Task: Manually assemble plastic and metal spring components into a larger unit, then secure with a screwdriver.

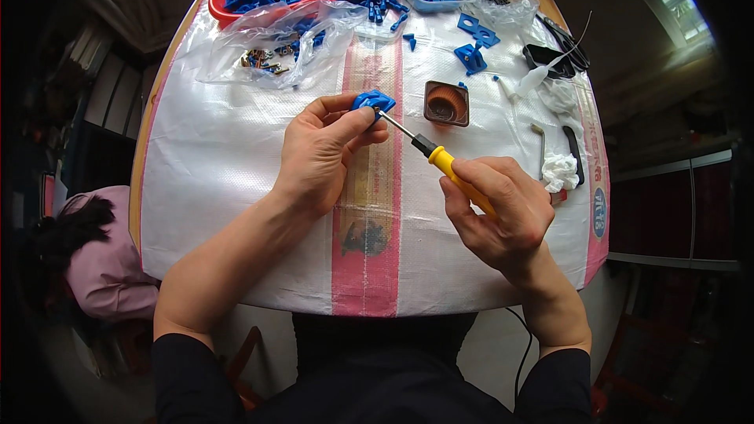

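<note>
Between the thumb and fingers of my left hand point(318, 141) is a small blue plastic part point(374, 100), lifted above the table. My right hand point(503, 204) is wrapped round the yellow handle of a screwdriver point(444, 161), which has a black collar. Its metal shaft slants up and left, and the tip meets the blue part beside my left thumb. Whether a screw sits under the tip is too small to tell. Just right of the blue part stands a small square brown plastic tray point(447, 104) with a round hollow.
A red basin point(228, 9) heaped with blue parts stands at the back left. Clear bags point(220, 55) hold metal fittings. A clear box point(448, 5), loose blue plates point(471, 58), crumpled tissue point(560, 172) and a hex key point(540, 145) lie around. A person in pink point(110, 259) is at the left.
</note>
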### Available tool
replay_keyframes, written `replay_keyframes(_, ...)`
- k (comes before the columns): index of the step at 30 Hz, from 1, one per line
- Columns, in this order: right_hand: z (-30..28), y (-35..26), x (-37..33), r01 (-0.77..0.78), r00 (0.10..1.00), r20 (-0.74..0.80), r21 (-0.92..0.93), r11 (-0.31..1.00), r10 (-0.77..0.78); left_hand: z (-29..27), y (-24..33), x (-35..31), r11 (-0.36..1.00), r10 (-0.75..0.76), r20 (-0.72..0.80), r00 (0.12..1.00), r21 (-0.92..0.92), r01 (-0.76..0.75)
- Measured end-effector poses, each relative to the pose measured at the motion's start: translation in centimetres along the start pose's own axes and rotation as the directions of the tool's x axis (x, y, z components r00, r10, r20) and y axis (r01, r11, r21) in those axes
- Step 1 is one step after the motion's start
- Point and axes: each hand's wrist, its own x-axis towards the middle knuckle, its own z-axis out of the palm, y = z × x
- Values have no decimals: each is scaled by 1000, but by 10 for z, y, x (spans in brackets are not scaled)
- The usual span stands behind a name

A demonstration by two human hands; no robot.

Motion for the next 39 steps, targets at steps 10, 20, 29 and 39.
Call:
replay_keyframes(10,2,4,-1,20,999,26,-31,999,-19,1,0,1,1000,20,-7,1000,18,-19)
replay_keyframes(20,-10,0,-11,-378,922,140,114,919,361,1,-5,0,993,87,10,996,79,-88)
replay_keyframes(29,-16,-1,-5,-448,874,212,2,894,437,-4,-12,2,980,132,16,991,146,-133)
replay_keyframes(39,-11,-2,-3,-494,861,159,36,869,483,-5,-11,3,987,142,-22,990,81,-140)
